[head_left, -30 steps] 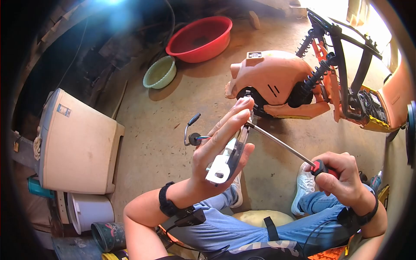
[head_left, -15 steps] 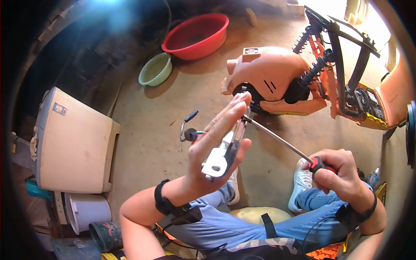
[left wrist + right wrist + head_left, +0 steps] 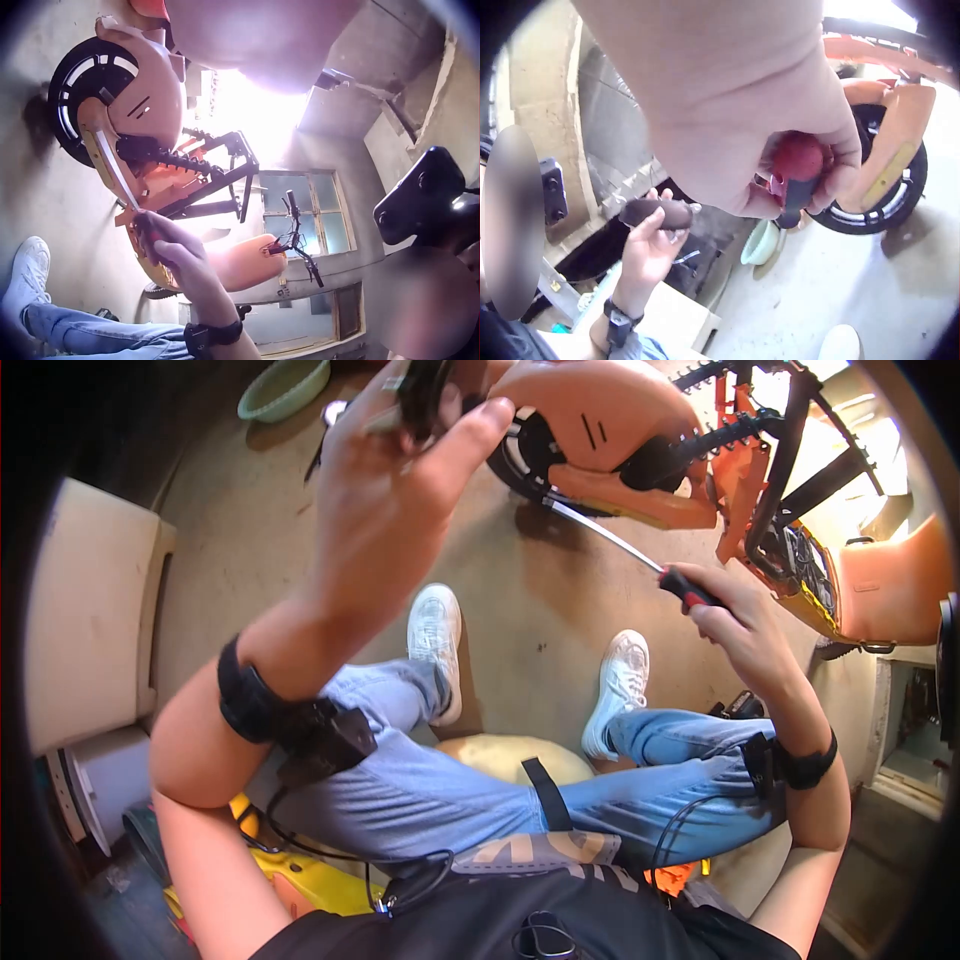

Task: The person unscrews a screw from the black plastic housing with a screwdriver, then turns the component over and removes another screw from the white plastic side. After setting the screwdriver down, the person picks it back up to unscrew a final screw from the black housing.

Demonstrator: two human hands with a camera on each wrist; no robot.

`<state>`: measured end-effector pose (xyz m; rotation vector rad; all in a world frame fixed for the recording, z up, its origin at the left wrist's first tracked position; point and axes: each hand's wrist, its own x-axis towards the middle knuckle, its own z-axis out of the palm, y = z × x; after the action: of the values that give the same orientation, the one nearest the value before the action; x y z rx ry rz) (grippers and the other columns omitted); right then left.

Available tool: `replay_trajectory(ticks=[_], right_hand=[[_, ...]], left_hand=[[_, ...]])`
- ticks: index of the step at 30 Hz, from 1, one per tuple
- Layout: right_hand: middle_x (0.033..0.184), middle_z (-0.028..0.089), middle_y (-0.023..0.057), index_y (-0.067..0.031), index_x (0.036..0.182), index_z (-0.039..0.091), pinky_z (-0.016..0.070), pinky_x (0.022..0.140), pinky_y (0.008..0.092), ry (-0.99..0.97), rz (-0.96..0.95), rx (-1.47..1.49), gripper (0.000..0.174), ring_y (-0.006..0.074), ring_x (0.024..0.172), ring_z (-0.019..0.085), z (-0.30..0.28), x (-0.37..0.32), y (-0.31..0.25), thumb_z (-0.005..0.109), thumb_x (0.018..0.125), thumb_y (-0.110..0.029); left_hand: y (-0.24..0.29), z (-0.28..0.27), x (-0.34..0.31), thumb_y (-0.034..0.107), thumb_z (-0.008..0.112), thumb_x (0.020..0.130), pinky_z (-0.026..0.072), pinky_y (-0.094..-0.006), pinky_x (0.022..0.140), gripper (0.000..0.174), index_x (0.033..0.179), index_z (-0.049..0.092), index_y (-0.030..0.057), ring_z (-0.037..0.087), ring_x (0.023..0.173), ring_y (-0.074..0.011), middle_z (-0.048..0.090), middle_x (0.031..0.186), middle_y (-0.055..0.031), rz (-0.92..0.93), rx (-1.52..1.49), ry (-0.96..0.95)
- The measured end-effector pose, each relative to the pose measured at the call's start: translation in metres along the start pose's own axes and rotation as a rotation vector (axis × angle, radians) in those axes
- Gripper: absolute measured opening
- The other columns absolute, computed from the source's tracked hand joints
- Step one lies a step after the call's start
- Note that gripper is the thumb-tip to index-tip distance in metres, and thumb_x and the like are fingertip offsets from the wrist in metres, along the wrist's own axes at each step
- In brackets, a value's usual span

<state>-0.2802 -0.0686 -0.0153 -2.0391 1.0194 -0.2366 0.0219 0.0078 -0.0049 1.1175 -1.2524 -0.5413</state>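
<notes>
My left hand [image 3: 388, 495] is raised at the top of the head view and holds a dark oval part [image 3: 660, 215], its fingers and thumb around it. In the head view that part is blurred and partly cut off by the frame edge. My right hand [image 3: 738, 610] grips the red and black handle of a screwdriver [image 3: 690, 588]. Its long metal shaft points up and left, the tip apart from the oval part and overlapping the edge of a wheel [image 3: 520, 465] in the head view. In the left wrist view, the left hand's grip does not show.
An orange electric bike [image 3: 610, 420] with exposed shock absorbers and frame stands ahead on the right. A pale green basin [image 3: 285, 390] lies on the floor ahead. At the left are a cream bin [image 3: 90, 610] and a white bucket [image 3: 115, 775].
My left hand has lifted and turned with the part, away from the screwdriver tip. The right hand still grips the screwdriver, which no longer meets the part. The head view has tilted down.
</notes>
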Motion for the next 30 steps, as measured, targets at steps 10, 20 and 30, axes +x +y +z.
replay_trajectory(ticks=[10, 20, 30], right_hand=[[0.091, 0.07, 0.0195, -0.0011, 0.096, 0.068, 0.0528, 0.081, 0.0427, -0.209, 0.042, -0.484, 0.031, 0.035, 0.088, 0.068, 0.092, 0.076, 0.071, 0.068, 0.078, -0.025], [0.094, 0.071, 0.0185, -0.0046, 0.096, 0.067, 0.0533, 0.082, 0.044, -0.263, 0.102, -0.606, 0.027, 0.0358, 0.092, 0.067, 0.16, 0.083, 0.138, 0.064, 0.078, -0.024], [0.093, 0.07, 0.0186, -0.0057, 0.097, 0.067, 0.053, 0.082, 0.0444, -0.301, 0.126, -0.568, 0.028, 0.0365, 0.091, 0.067, 0.17, 0.077, 0.148, 0.063, 0.077, -0.025]], left_hand=[[-0.015, 0.0, -0.005, 0.0, 0.059, 0.095, 0.0477, -0.0249, 0.084, 0.027, 0.122, 0.059, -0.0004, 0.056, 0.093, -0.0075, 0.064, 0.104, -0.0007, -0.106, -0.138, -0.106], [-0.011, -0.006, -0.012, 0.002, 0.058, 0.093, 0.0461, -0.0265, 0.083, 0.022, 0.115, 0.061, -0.0007, 0.054, 0.092, -0.0084, 0.062, 0.099, -0.0003, -0.045, -0.165, -0.211], [-0.011, -0.01, -0.015, 0.003, 0.055, 0.092, 0.0454, -0.0273, 0.082, 0.019, 0.107, 0.065, -0.0003, 0.055, 0.089, -0.0089, 0.064, 0.097, -0.0001, 0.043, -0.034, -0.27]])
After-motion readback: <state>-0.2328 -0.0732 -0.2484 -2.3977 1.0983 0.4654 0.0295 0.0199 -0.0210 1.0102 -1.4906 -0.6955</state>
